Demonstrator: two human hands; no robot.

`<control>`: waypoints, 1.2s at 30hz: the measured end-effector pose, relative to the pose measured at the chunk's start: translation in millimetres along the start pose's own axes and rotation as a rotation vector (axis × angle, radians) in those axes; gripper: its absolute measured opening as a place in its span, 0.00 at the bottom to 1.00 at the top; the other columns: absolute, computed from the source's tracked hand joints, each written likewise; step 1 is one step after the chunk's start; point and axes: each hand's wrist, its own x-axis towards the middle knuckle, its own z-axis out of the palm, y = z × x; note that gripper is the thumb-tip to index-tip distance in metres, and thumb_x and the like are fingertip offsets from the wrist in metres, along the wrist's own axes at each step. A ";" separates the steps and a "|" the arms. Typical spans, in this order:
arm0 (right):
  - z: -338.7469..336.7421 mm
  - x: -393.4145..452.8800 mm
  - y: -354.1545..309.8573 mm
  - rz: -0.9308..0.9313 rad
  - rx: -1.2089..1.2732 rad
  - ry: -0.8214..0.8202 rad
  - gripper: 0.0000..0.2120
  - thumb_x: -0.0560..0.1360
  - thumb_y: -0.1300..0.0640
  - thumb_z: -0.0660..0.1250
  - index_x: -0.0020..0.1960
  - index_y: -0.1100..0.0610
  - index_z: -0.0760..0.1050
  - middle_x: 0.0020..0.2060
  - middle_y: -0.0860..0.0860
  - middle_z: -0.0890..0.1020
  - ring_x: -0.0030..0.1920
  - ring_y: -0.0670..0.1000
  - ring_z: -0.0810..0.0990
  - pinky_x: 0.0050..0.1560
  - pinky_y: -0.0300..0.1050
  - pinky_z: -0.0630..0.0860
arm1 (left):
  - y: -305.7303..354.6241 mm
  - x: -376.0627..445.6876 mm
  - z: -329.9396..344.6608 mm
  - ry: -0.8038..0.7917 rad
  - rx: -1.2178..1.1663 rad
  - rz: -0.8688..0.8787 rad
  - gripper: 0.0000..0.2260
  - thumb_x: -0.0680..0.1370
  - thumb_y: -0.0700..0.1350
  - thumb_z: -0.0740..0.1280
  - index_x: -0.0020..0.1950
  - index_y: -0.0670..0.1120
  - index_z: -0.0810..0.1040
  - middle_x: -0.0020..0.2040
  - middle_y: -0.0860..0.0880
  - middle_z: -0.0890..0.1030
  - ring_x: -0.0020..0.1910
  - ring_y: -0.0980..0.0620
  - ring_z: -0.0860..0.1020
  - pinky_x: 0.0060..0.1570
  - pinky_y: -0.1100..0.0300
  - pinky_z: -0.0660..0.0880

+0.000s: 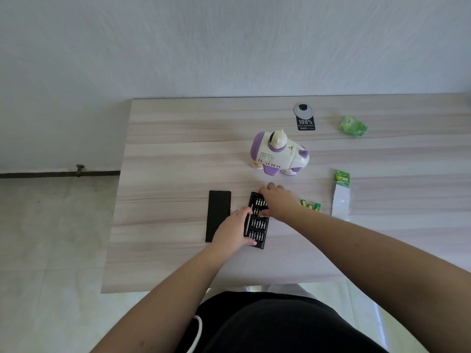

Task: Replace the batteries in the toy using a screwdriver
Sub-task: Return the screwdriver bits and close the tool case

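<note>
step in hand, as judged: selecting a driver or bit from the opened bit tray. the toy is not yet touched.

grip state: the left hand clamps the tray's near-left edge, thumb on the near end and fingers curled over the long side, steadying it on the table. the right hand lies palm-down over the tray's far end, fingers bent onto the bit rows; whether it pinches a bit cannot be told.

locations relative to the grip: the toy stands upright beyond the right hand, apart from it. the loose batteries lie just right of the right wrist. the tray's lid lies flat just left of the left hand. the battery pack sleeve lies further right.

next move, as judged: requires lifting out the tool, then turning the toy over to find the battery cover screw, which is not visible here.

materials and shapes: tray, black rigid rectangle with rows of small metallic bits. lid, matte black slab. toy, smooth glossy plastic, white and purple, rounded body. batteries, green cylinders. table, pale wood-grain laminate.
</note>
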 end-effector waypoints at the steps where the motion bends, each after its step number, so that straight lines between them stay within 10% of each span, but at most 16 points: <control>1: -0.1 0.3 -0.7 -0.004 -0.014 -0.002 0.33 0.70 0.44 0.73 0.68 0.57 0.65 0.60 0.55 0.72 0.60 0.58 0.73 0.58 0.55 0.74 | -0.4 0.0 -0.1 -0.004 0.003 0.000 0.35 0.65 0.46 0.80 0.66 0.49 0.64 0.58 0.47 0.74 0.52 0.49 0.75 0.50 0.54 0.73; 36: -9.2 6.1 0.5 -0.079 -0.104 -0.026 0.32 0.68 0.41 0.74 0.61 0.58 0.67 0.55 0.55 0.75 0.53 0.58 0.76 0.49 0.52 0.72 | 1.4 3.7 -7.7 -0.071 0.027 0.010 0.35 0.63 0.44 0.81 0.63 0.49 0.65 0.56 0.48 0.76 0.46 0.52 0.73 0.43 0.58 0.68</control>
